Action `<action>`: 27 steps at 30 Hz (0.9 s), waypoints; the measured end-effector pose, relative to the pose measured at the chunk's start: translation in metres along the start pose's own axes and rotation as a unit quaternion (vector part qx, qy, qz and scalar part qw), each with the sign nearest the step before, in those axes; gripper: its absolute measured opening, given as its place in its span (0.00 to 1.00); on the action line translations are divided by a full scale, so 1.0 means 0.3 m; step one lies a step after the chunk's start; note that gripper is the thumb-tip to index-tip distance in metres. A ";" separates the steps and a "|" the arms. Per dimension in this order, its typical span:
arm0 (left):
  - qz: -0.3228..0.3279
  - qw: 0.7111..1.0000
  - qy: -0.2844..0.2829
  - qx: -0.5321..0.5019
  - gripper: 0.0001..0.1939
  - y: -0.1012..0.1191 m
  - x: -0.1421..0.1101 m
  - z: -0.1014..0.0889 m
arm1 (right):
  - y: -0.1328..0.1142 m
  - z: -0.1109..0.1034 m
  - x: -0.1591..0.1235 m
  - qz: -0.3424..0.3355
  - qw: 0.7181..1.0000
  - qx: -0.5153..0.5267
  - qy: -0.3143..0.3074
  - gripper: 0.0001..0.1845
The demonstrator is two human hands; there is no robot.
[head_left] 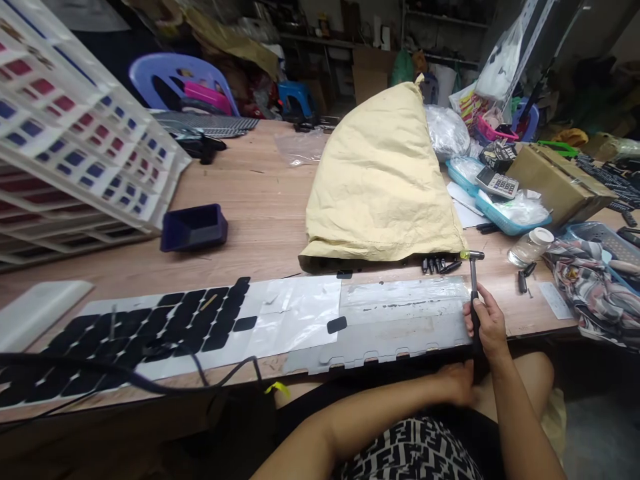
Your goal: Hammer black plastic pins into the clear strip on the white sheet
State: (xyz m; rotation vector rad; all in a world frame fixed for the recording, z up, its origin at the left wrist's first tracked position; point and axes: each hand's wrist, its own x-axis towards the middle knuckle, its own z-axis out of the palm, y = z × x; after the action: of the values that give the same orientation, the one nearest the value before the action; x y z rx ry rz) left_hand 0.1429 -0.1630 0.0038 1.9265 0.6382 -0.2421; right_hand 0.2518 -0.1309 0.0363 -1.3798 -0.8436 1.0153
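Hammer [474,288] stood in the right hand [490,325], fingers wrapped round it, at three o'clock on the grey sheet [400,331]; left hand [459,385] blurred, fingers unreadable. Tool-readying seemed underway, next calling for careful aim.

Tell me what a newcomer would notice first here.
Probably the big yellow sack on the table, mid-picture. Next, the hammer held head-up in the right hand, at the right end of the grey board. A white crate fills the upper left.
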 end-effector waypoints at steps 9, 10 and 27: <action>-0.064 0.995 0.077 0.009 0.23 -0.067 -0.302 -0.408 | 0.008 -0.007 -0.001 0.005 1.000 0.016 -0.012 0.34; -0.143 0.974 0.175 0.032 0.22 -0.109 -0.301 -0.475 | 0.009 -0.008 0.000 0.006 1.000 0.017 -0.013 0.34; -0.276 0.843 0.457 0.064 0.10 -0.290 -0.182 -0.667 | 0.000 -0.009 0.002 0.006 1.000 0.021 -0.004 0.34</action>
State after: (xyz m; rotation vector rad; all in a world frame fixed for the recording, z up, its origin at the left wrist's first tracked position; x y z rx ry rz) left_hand 0.0277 0.0252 0.0467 1.8738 1.8580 0.3305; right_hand 0.2546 -0.1313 0.0360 -1.3465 -0.8165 1.0427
